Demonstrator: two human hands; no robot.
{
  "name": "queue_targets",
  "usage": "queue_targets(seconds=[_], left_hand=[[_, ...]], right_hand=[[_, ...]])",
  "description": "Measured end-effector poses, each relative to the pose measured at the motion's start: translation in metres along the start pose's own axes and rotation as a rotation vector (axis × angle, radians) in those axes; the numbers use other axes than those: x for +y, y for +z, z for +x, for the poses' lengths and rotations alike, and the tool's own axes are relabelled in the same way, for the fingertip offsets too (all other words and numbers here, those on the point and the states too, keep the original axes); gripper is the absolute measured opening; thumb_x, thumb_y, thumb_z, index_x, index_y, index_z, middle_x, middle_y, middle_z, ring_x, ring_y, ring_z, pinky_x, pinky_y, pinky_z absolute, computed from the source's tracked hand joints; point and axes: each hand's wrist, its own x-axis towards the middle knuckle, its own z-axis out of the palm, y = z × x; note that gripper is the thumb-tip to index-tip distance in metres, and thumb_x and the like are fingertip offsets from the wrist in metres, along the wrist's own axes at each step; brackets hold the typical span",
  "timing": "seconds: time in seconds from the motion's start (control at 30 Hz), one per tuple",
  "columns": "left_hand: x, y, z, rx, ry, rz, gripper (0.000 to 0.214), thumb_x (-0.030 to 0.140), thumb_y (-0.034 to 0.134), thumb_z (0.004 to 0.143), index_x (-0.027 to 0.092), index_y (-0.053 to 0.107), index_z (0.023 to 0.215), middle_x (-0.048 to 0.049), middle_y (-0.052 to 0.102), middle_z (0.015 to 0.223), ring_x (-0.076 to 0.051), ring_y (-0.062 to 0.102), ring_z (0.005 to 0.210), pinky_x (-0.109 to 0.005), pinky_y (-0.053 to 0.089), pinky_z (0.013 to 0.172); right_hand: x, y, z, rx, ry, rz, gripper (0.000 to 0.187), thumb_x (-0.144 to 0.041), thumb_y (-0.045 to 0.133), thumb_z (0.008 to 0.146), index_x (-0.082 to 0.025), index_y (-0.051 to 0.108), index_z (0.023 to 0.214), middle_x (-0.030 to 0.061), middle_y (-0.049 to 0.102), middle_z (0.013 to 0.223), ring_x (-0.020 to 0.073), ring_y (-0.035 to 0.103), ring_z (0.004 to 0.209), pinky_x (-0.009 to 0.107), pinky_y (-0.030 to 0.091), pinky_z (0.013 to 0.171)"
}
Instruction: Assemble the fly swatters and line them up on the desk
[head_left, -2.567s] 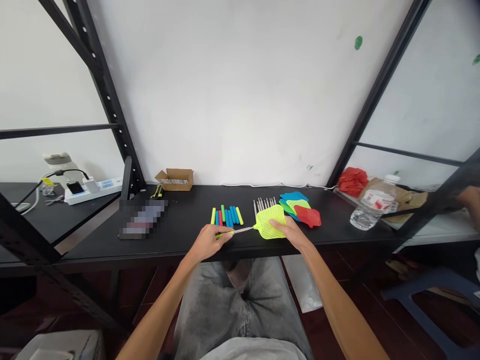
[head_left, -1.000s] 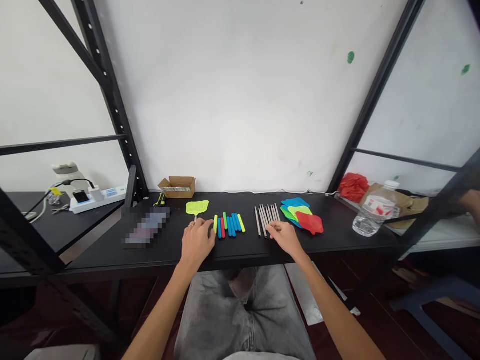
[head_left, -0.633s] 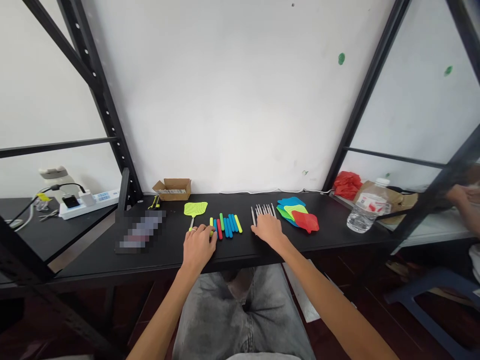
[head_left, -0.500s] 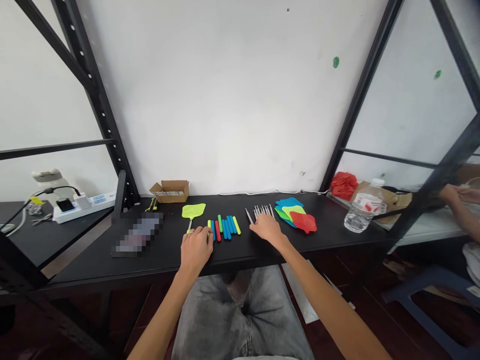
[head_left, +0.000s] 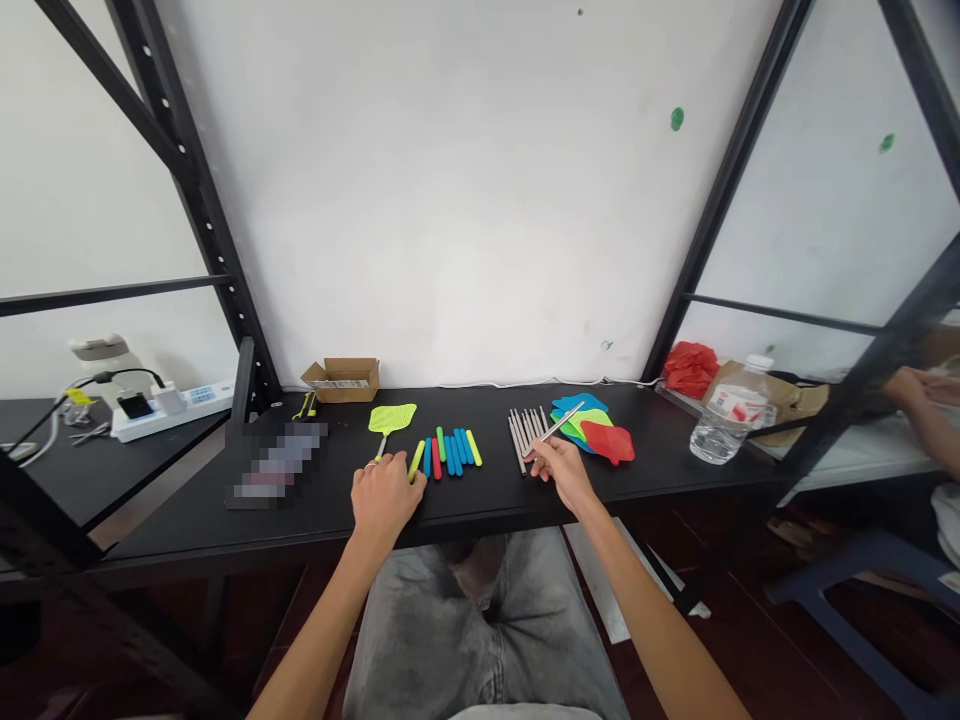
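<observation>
"Where is the right hand?"

"Over the near ends of the metal rods, finger and thumb pinched on one of them. That slim rod slants up to the right, its far end seen against the blue part of the pile of swatter heads. Its lower end is hard to make out, lost among the fingertips and the row."

"And the left hand?"

"Palm down near the front of the worktop, hiding the bottom of the handle of the yellow-green swatter. Its fingertips meet the near end of a tilted yellow tube, leftmost of the coloured tubes. There is no telling whether they are clamped on it; the back of the hand blocks the view."

"What else is concealed?"

"In the pile, red lies on top at the right, so the green and blue heads show only in part. Pixelation masks a flat thing at the left. At the right edge, a co-worker's hand is blurred, and the body is mostly cut off."
</observation>
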Motion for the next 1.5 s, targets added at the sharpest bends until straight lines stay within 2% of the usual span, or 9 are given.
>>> queue_targets(seconds=[0.13,0.27,0.37,0.5,0.67,0.83,1.0,1.2,1.5], left_hand=[[-0.009,-0.013,0.004,-0.047,-0.023,0.024,0.030,0.029,0.047,0.083,0.018,0.074,0.080,-0.0121,0.070,0.079,-0.030,0.064,0.083,-0.037,0.039,0.072],[-0.017,-0.029,0.009,0.046,-0.071,-0.042,0.026,0.026,0.049,0.081,0.019,0.073,0.086,-0.0095,0.071,0.085,-0.028,0.063,0.081,-0.034,0.038,0.068],[-0.009,-0.034,0.008,0.080,-0.014,-0.266,0.022,0.027,0.051,0.082,0.022,0.070,0.093,-0.0051,0.070,0.092,-0.022,0.063,0.080,-0.029,0.038,0.064],[0.018,-0.023,-0.001,-0.011,0.159,-0.557,0.019,0.026,0.054,0.082,0.024,0.067,0.095,0.0004,0.067,0.081,-0.015,0.059,0.069,-0.024,0.039,0.062],[0.038,-0.004,-0.011,-0.105,0.241,-0.641,0.017,0.026,0.053,0.085,0.024,0.067,0.094,0.0018,0.063,0.073,-0.014,0.056,0.062,-0.024,0.036,0.057],[0.036,0.004,-0.013,-0.119,0.233,-0.692,0.019,0.028,0.051,0.087,0.023,0.067,0.097,0.0002,0.063,0.073,-0.016,0.055,0.062,-0.026,0.039,0.061],[0.036,0.005,-0.012,-0.128,0.231,-0.693,0.018,0.028,0.052,0.087,0.025,0.067,0.097,0.0007,0.064,0.073,-0.016,0.056,0.063,-0.025,0.038,0.059],[0.036,0.007,-0.012,-0.122,0.219,-0.712,0.019,0.026,0.052,0.087,0.024,0.068,0.097,0.0008,0.063,0.073,-0.015,0.055,0.062,-0.024,0.037,0.060],[0.037,0.006,-0.014,-0.126,0.219,-0.686,0.019,0.026,0.052,0.085,0.023,0.067,0.097,0.0001,0.063,0.075,-0.015,0.055,0.063,-0.026,0.038,0.060]], right_hand=[[0.002,-0.001,0.001,-0.008,-0.031,0.050,0.019,-0.034,0.070,0.073,-0.015,0.067,0.075,-0.0017,0.056,0.059,0.0073,0.044,0.046,0.022,0.028,0.043],[0.002,-0.002,0.001,-0.018,-0.042,0.102,0.014,-0.026,0.069,0.069,-0.017,0.070,0.079,-0.0033,0.053,0.057,0.0076,0.042,0.046,0.023,0.027,0.044],[-0.002,-0.003,-0.001,-0.052,-0.025,0.115,0.019,-0.031,0.067,0.072,-0.016,0.072,0.082,0.0011,0.061,0.065,0.0089,0.046,0.049,0.023,0.029,0.045],[-0.007,-0.005,-0.004,-0.110,0.007,0.114,0.034,-0.043,0.056,0.082,-0.014,0.073,0.089,0.0093,0.071,0.077,0.0118,0.053,0.054,0.025,0.032,0.048],[-0.006,-0.006,-0.005,-0.167,-0.012,0.138,0.024,-0.042,0.064,0.082,-0.018,0.064,0.086,0.0054,0.070,0.072,0.0108,0.051,0.051,0.024,0.030,0.048],[-0.006,-0.004,-0.005,-0.109,-0.036,0.082,0.030,-0.046,0.071,0.076,-0.018,0.060,0.076,0.0029,0.064,0.068,0.0099,0.048,0.051,0.024,0.030,0.047],[-0.006,-0.004,-0.006,-0.104,-0.042,0.029,0.033,-0.050,0.072,0.076,-0.017,0.064,0.077,0.0045,0.065,0.069,0.0107,0.047,0.051,0.025,0.031,0.047],[-0.005,-0.005,-0.006,-0.092,-0.044,0.104,0.031,-0.047,0.072,0.077,-0.017,0.065,0.077,0.0035,0.063,0.068,0.0099,0.048,0.053,0.024,0.032,0.047],[-0.005,-0.004,-0.006,-0.099,-0.052,0.032,0.033,-0.050,0.072,0.076,-0.017,0.065,0.077,0.0033,0.062,0.067,0.0095,0.045,0.050,0.025,0.027,0.045]])
